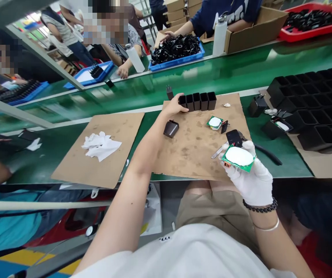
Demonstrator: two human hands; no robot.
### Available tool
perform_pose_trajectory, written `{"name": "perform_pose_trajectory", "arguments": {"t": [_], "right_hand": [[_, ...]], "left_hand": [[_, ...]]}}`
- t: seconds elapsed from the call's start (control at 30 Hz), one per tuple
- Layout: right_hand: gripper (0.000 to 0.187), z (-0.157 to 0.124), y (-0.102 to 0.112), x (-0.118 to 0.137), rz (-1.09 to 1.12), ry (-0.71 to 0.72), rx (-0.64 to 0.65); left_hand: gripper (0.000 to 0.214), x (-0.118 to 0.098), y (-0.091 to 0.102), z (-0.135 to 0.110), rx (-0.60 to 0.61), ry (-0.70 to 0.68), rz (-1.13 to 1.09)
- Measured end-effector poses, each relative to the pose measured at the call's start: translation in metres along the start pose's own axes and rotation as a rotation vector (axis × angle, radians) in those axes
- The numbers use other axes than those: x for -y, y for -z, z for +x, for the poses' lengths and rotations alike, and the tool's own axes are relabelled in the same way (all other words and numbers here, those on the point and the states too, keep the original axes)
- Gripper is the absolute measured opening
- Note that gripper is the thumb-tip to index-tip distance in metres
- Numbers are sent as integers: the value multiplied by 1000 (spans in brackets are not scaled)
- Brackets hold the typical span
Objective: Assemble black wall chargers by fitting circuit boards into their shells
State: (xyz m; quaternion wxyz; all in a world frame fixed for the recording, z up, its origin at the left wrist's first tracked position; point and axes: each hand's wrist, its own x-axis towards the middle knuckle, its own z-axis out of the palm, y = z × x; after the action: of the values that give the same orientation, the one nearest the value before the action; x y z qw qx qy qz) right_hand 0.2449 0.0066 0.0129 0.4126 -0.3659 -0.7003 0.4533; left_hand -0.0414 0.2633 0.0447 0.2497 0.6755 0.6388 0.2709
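My bare left hand closes its fingers round the leftmost black charger case at the end of a short row of open-topped cases. In a white glove, my right hand grips a green circuit board with a white pad on its face. A black plug piece shows just behind that board. Another circuit board lies on the cardboard sheet, with a small black part beside it. A dark case rests on its side near my left forearm. Tweezers lie partly behind my right hand.
Many black cases stand in rows at the right. Nearby are two assembled chargers, one upright. Crumpled white cloth covers part of another cardboard sheet at the left. Across the green belt, people work near a blue tray of black parts.
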Motion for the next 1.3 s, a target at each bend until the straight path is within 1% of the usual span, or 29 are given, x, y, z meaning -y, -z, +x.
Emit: {"name": "perform_pose_trajectory", "arguments": {"t": [0.07,0.1,0.13,0.2,0.23,0.27,0.33,0.37,0.4,0.47,0.5,0.53,0.6,0.63,0.7,0.77,0.8,0.87,0.93,0.97,1.0,1.07,1.1,1.13,1.17,1.2,1.23,1.3], "right_hand": [[61,-3,3,0,108,-15,-78],[60,-3,6,0,169,-22,-107],[60,-1,8,0,228,-30,-133],[61,3,13,-2,318,-46,-171],[63,7,14,-3,345,-58,-176],[64,10,15,-5,367,-76,-176],[65,15,12,-7,416,-117,-181],[63,16,10,-8,441,-127,-183],[61,17,7,-8,457,-122,-185],[59,17,2,-7,450,-72,-175],[59,17,0,-6,445,-45,-158],[59,16,-2,-5,456,-32,-144],[60,15,-4,-3,517,-53,-146],[60,14,-4,-2,540,-76,-150],[57,14,-4,-1,508,-101,-134],[57,13,-4,-2,424,-76,-88],[58,13,-4,-2,409,-65,-76],[56,13,-4,-2,458,-89,-99],[56,12,-6,0,533,-147,-164],[53,12,-8,2,547,-154,-213],[46,11,-10,4,527,-121,-286],[31,8,-15,10,430,23,-461],[27,7,-18,14,369,105,-536],[27,6,-20,19,296,177,-580],[29,5,-21,24,223,236,-591],[30,4,-22,30,159,275,-558],[32,3,-22,36,108,303,-506],[35,1,-20,46,22,347,-406]], "left_hand": [[72,-2,0,-6,-44,18,24],[67,-6,-1,-16,-89,11,41],[63,-11,-3,-29,-137,-1,54],[53,-25,-10,-68,-273,-78,77],[52,-33,-16,-92,-268,-114,64],[53,-40,-24,-117,-227,-122,49],[60,-52,-40,-164,-102,-117,28],[61,-55,-49,-184,-58,-110,7],[56,-56,-58,-201,-44,-108,-20],[37,-54,-73,-226,-73,-149,-15],[29,-52,-79,-234,-100,-190,33],[27,-52,-83,-240,-113,-230,100],[30,-55,-86,-249,-85,-283,245],[34,-58,-84,-253,-38,-292,303],[43,-66,-73,-258,93,-302,383],[50,-72,-56,-257,249,-343,438],[52,-73,-47,-254,325,-376,454],[55,-73,-30,-241,443,-446,462],[56,-70,-18,-223,512,-504,436],[55,-68,-14,-214,534,-526,394],[57,-67,-11,-207,547,-539,318],[66,-65,-10,-198,527,-543,74],[70,-65,-11,-198,486,-540,-63],[70,-65,-12,-200,432,-536,-184],[69,-65,-13,-204,375,-532,-279],[67,-66,-13,-208,325,-528,-341],[66,-67,-13,-213,289,-527,-375],[66,-70,-12,-222,258,-525,-396]]}}
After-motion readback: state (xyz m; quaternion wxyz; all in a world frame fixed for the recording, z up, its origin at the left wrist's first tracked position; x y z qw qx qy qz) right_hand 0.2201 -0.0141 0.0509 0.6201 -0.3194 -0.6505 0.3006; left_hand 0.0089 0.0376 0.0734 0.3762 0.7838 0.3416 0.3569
